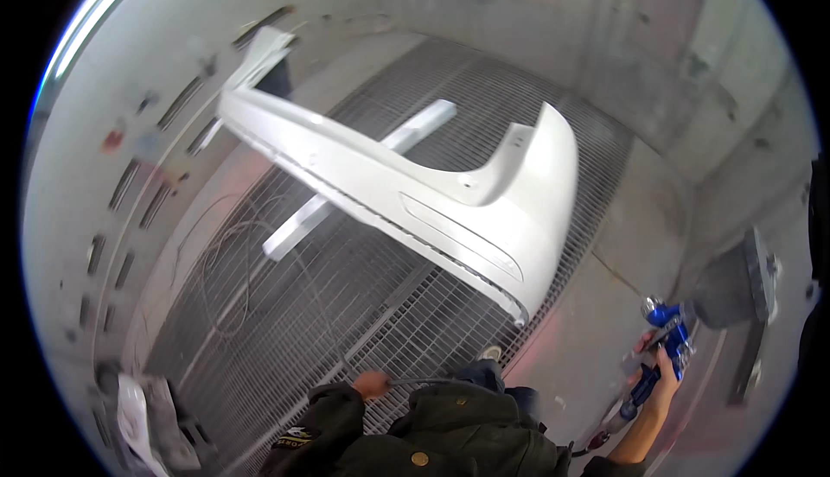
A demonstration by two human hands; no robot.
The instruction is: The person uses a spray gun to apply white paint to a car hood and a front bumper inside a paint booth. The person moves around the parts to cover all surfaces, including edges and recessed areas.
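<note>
A blue spray gun (678,333) with a dark grey paint cup (723,289) is in my right hand (664,375) at the right. The fingers wrap round its grip, and the silver nozzle points up and to the left. My left hand (372,384), low in the middle, is closed round a thin air hose (424,381) that crosses in front of my jacket. Ahead of both hands, apart from them, a glossy white car bumper (467,218) stretches from the far left to the right. The underside of the bumper is hidden.
A white beam (298,228) runs under the bumper. Loops of hose (207,283) lie on the metal floor grating (328,278) at the left. White and grey panel pieces (134,412) stand low at the left. Slotted grey walls (95,174) surround the space.
</note>
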